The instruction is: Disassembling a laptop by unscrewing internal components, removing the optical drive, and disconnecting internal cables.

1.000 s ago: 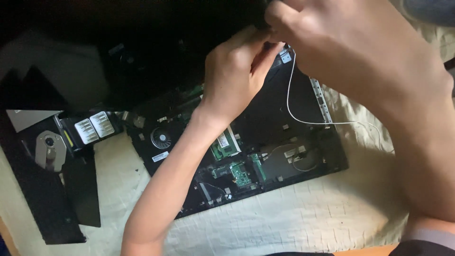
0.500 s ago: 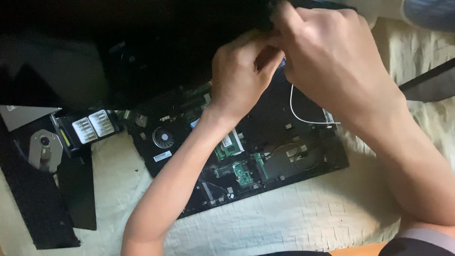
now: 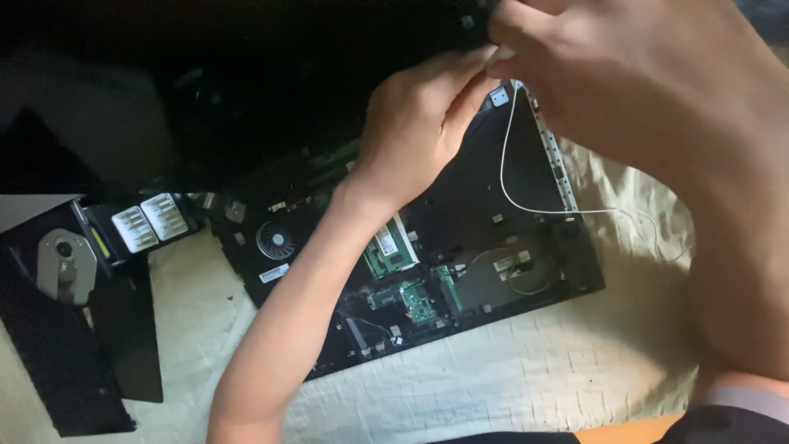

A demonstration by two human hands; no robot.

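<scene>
1. Here left hand (image 3: 415, 131) and right hand (image 3: 625, 74) pinch together at the white wire (image 3: 505, 156) end, likely to steady it.
2. Wire loops over the opened laptop base (image 3: 493, 205) on cloth (image 3: 493, 378); optical drive (image 3: 62, 263) well apart, left.

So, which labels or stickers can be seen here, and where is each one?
Pair of white rectangular stickers: on the black part left of the opened black laptop base.
Small white rectangular label: on the laptop base, just below the round grey cooling fan.
No screens or packages.
</scene>
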